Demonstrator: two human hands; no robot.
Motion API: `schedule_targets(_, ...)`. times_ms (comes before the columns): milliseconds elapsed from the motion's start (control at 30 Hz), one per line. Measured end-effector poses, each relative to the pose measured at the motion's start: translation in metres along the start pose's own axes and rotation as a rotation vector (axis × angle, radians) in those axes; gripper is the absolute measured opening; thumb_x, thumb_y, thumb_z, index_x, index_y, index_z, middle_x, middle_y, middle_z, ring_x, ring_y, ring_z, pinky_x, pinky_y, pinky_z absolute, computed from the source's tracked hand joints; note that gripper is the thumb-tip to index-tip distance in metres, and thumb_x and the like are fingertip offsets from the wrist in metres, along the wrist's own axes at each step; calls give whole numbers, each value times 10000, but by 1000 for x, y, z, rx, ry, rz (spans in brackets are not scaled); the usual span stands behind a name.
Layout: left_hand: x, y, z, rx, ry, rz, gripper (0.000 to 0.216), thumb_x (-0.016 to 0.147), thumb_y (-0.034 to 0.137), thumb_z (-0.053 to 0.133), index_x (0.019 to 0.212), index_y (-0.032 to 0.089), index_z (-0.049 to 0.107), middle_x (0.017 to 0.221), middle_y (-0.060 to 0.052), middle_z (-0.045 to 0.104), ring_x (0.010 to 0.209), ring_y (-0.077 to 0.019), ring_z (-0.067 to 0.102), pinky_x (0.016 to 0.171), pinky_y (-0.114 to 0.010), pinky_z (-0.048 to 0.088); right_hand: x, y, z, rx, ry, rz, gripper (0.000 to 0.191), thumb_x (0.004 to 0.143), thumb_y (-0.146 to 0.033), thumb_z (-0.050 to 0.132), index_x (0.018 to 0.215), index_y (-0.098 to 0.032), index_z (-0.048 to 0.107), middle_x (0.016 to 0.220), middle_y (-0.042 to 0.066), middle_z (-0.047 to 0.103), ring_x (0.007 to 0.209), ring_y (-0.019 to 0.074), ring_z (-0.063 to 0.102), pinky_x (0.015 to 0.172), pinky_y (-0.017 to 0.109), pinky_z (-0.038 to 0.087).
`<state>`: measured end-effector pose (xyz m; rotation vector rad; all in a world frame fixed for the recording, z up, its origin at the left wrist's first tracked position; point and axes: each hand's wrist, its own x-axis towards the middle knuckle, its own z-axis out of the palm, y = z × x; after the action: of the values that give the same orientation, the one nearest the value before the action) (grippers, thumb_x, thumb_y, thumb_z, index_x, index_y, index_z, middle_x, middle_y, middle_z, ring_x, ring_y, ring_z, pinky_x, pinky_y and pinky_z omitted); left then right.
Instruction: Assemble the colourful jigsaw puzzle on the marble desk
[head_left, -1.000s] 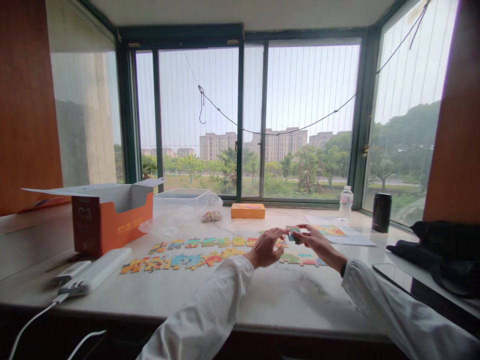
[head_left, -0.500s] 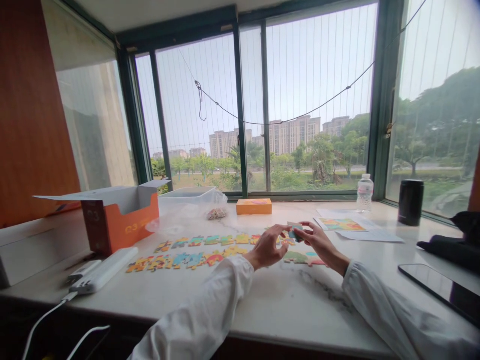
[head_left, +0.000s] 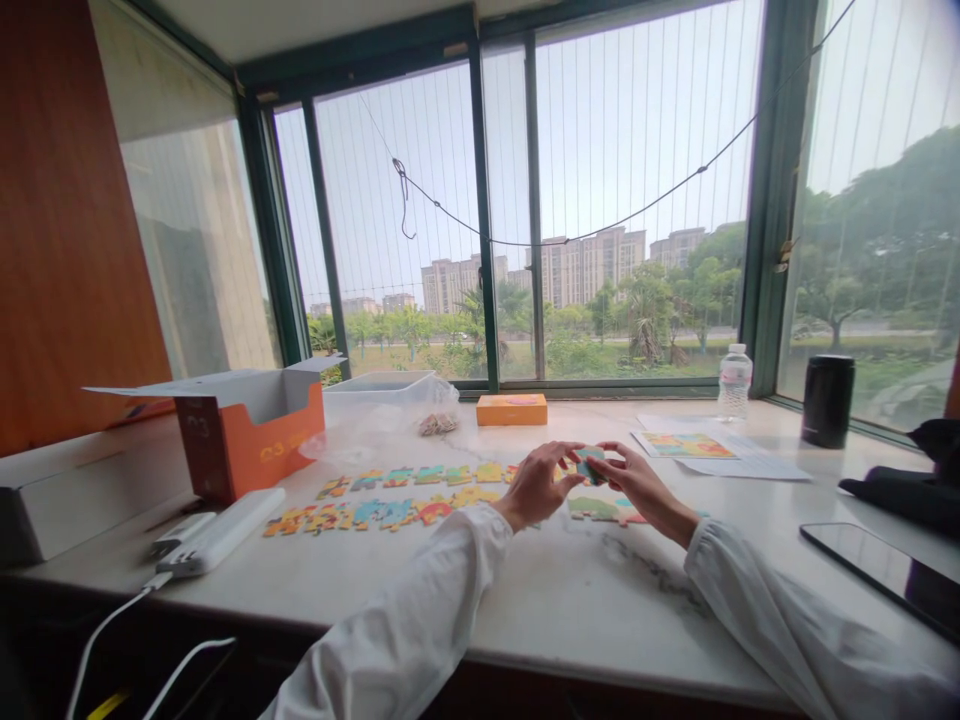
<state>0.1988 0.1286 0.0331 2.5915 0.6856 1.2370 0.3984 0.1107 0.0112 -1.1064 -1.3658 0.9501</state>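
Both of my hands meet above the marble counter (head_left: 570, 600) and pinch one small teal puzzle piece (head_left: 589, 464) between their fingertips. My left hand (head_left: 536, 485) grips it from the left, my right hand (head_left: 637, 485) from the right. Two rows of joined colourful puzzle pieces (head_left: 390, 495) lie flat on the counter to the left of my hands. A few more joined pieces (head_left: 600, 511) sit just under my right hand. Both arms wear white sleeves.
An open orange box (head_left: 247, 440) stands at the left, with a white power bank (head_left: 221, 530) and cables in front. A small orange box (head_left: 511, 409), plastic bag (head_left: 405, 405), water bottle (head_left: 733, 382), black cylinder (head_left: 827, 400), printed sheet (head_left: 684, 445) and phone (head_left: 877, 575) surround them.
The view has shifted slightly; my hands stay together on the same teal piece, held a little lower and closer to the joined pieces.
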Motion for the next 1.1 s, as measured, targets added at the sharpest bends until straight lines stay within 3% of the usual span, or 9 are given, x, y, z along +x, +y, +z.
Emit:
schedule_targets(567, 2, 3, -3, 68, -23, -8, 427, 819, 180, 690, 1227, 218, 570, 1058, -37, 683, 911, -178, 619, 899, -346, 472, 5, 7, -1, -3, -14, -55, 605, 697, -606, 745, 1084, -203, 513, 722, 18, 694, 692, 193, 632, 583, 285, 332)
schedule_targets(800, 3, 6, -5, 89, -38, -20, 413, 818, 177, 690, 1211, 229, 577, 1052, -25, 685, 886, -174, 612, 892, -346, 462, 0, 1, 0, -34, -19, -79, 668, 697, -620, 738, 1179, -203, 535, 750, 28, 701, 687, 193, 626, 587, 292, 346)
schedule_targets(1100, 3, 6, -5, 97, -46, -15, 379, 818, 189, 692, 1182, 223, 591, 1062, -44, 684, 927, -197, 618, 897, -359, 459, -2, -5, 1, -51, -2, -61, 751, 615, -694, 751, 1154, -204, 570, 744, 29, 696, 673, 201, 624, 585, 291, 364)
